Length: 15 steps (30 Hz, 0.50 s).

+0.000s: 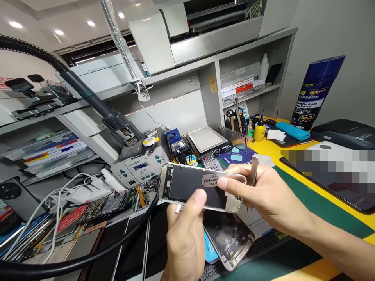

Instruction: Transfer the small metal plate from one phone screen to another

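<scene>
My left hand (187, 234) is closed on the lower edge of an opened phone (186, 187), its thumb lying over the dark inner face. The phone is held tilted in the air, with a light metal rim and small contacts at its left end. My right hand (263, 195) pinches a thin razor blade (208, 180) under the thumb, flat over the phone's dark face. Metal tweezers (254, 170) are also tucked among the right fingers. Below the hands lies a second opened phone part (231, 238), dark inside, partly over a blue object (209, 248).
A soldering or hot-air station (140, 168) and a flat heating plate (208, 139) stand behind. A black cable (129, 236) sweeps across the left side. Circuit boards (109, 207) lie left. A yellow bottle (259, 130) and a blue spray can (316, 93) stand at the right.
</scene>
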Tool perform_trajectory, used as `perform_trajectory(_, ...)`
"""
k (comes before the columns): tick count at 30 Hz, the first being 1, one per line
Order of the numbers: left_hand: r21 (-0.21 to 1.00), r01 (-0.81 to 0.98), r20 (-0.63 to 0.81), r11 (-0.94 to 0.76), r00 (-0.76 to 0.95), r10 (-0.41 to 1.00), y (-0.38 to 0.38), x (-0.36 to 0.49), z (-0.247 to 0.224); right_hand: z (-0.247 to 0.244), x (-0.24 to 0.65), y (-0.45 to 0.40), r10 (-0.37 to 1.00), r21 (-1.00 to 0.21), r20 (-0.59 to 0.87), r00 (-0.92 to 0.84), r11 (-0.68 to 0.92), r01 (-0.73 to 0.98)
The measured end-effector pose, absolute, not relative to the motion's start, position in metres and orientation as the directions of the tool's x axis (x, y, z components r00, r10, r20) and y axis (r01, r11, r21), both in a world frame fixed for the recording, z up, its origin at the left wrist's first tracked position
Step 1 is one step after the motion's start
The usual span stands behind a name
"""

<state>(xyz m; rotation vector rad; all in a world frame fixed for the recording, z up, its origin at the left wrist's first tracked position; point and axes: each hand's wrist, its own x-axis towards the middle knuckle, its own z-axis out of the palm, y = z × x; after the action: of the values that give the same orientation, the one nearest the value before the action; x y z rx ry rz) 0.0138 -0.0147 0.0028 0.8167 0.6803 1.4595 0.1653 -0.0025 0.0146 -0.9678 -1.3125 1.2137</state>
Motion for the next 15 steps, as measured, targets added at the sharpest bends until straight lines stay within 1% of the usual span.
perform_trajectory(1,0.807,-0.588,0.068,-0.052,0.005,0.998,-0.012,0.011,0.004,0.015,0.166,-0.003,0.973,-0.977,0.21,-0.096,0.207,-0.043)
perform_trajectory(3,0.838,-0.532,0.077,-0.124,-0.109,0.991,-0.007,0.005,0.004,0.014,0.166,-0.004,0.952,-0.951,0.298,-0.072,0.303,0.061)
perform_trajectory(5,0.901,-0.35,0.181,-0.256,-0.235,0.955,-0.002,0.0,0.003,0.011,0.166,-0.005,0.915,-0.904,0.397,-0.068,0.403,0.143)
perform_trajectory(6,0.923,-0.229,0.251,-0.31,-0.254,0.934,-0.001,-0.002,0.002,0.009,0.165,-0.006,0.889,-0.872,0.452,-0.069,0.457,0.174)
perform_trajectory(8,0.926,-0.035,0.36,-0.375,-0.212,0.909,-0.001,-0.004,-0.001,0.005,0.165,-0.007,0.831,-0.805,0.551,-0.068,0.552,0.219)
perform_trajectory(9,0.922,0.012,0.384,-0.388,-0.171,0.907,-0.001,-0.005,-0.002,0.004,0.164,-0.007,0.807,-0.776,0.588,-0.063,0.584,0.237)
perform_trajectory(11,0.912,0.036,0.409,-0.408,-0.129,0.903,-0.003,-0.004,-0.004,0.003,0.164,-0.008,0.769,-0.732,0.637,-0.057,0.627,0.266)
perform_trajectory(15,0.891,0.063,0.454,-0.45,-0.159,0.877,-0.005,-0.002,-0.004,0.004,0.165,-0.01,0.69,-0.649,0.721,-0.064,0.704,0.288)
